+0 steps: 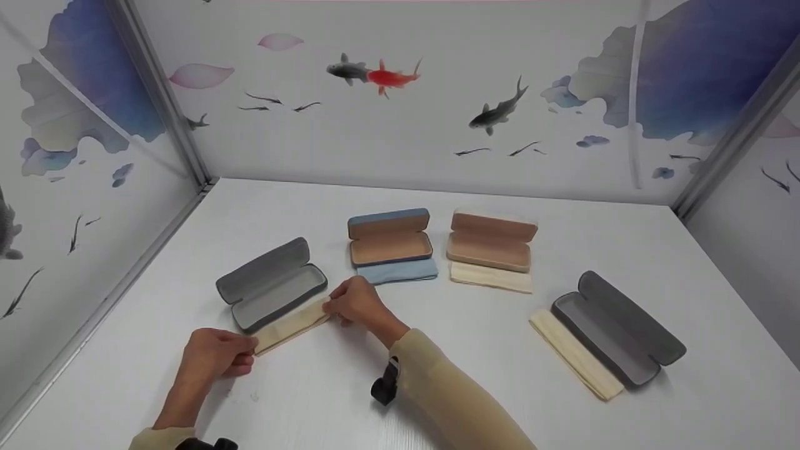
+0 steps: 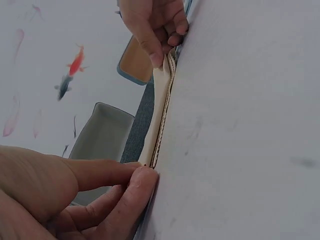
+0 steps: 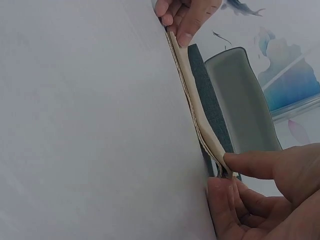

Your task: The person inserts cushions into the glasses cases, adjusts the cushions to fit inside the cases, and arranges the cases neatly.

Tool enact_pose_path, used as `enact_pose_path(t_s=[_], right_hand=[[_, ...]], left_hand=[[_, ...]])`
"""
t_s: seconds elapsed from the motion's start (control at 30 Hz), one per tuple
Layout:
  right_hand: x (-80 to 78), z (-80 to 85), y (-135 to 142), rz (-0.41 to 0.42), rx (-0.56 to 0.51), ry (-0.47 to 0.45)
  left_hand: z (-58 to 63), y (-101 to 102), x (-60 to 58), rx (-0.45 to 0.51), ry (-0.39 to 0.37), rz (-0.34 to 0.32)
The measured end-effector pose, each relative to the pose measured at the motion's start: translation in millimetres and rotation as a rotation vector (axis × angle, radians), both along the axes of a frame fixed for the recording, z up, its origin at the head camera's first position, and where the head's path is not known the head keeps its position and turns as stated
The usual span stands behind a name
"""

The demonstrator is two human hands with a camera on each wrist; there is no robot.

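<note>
A folded cream cloth (image 1: 292, 325) stretches as a narrow strip between both hands, along the front of an open grey glasses case (image 1: 279, 298). My left hand (image 1: 215, 353) pinches its left end between thumb and fingers. At the other end, my right hand (image 1: 361, 304) pinches the cloth too, thumb on one side and fingertips on the other. The wrist views show several stacked layers along the edge of the cloth (image 3: 194, 100). Behind it stands the dark side of the case (image 2: 141, 122), its pale lid raised.
Farther back sit an open blue case (image 1: 390, 247) with a folded blue cloth (image 1: 397, 271) and an open beige case (image 1: 490, 250) with a cream cloth (image 1: 491, 277). At right lie another open grey case (image 1: 606, 337) and a cream cloth (image 1: 575, 355). Printed panels (image 1: 400, 144) enclose the white table.
</note>
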State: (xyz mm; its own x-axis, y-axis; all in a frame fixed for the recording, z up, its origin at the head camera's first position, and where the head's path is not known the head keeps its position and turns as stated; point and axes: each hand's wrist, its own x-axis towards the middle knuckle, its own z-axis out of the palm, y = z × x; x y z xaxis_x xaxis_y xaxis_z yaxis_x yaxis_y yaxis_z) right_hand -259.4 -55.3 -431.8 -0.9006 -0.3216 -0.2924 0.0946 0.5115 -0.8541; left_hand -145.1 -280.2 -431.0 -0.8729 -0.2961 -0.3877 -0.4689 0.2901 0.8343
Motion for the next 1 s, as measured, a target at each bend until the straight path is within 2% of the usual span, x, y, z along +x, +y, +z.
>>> enact_pose_path(t_s=[0.2, 0.4, 0.7, 0.83, 1.0], right_hand=[[0.5, 2.4, 0.3, 0.008, -0.030, -0.026], [-0.5, 10.7, -0.5, 0.013, -0.017, -0.052], [-8.2, 31.1, -9.7, 0.068, -0.035, 0.007], [-13.3, 34.5, -12.0, 0.066, -0.066, 0.016], [-19.8, 34.3, -16.7, 0.047, -0.151, -0.022]], left_hand=[[4.2, 4.1, 2.9, -0.007, 0.009, 0.009], [7.0, 6.2, 4.2, -0.014, 0.064, 0.012], [10.7, 0.9, 2.9, 0.022, 0.138, 0.034], [13.5, -0.4, -0.2, 0.081, 0.154, 0.055], [13.6, -4.2, -1.4, 0.166, 0.170, 0.090]])
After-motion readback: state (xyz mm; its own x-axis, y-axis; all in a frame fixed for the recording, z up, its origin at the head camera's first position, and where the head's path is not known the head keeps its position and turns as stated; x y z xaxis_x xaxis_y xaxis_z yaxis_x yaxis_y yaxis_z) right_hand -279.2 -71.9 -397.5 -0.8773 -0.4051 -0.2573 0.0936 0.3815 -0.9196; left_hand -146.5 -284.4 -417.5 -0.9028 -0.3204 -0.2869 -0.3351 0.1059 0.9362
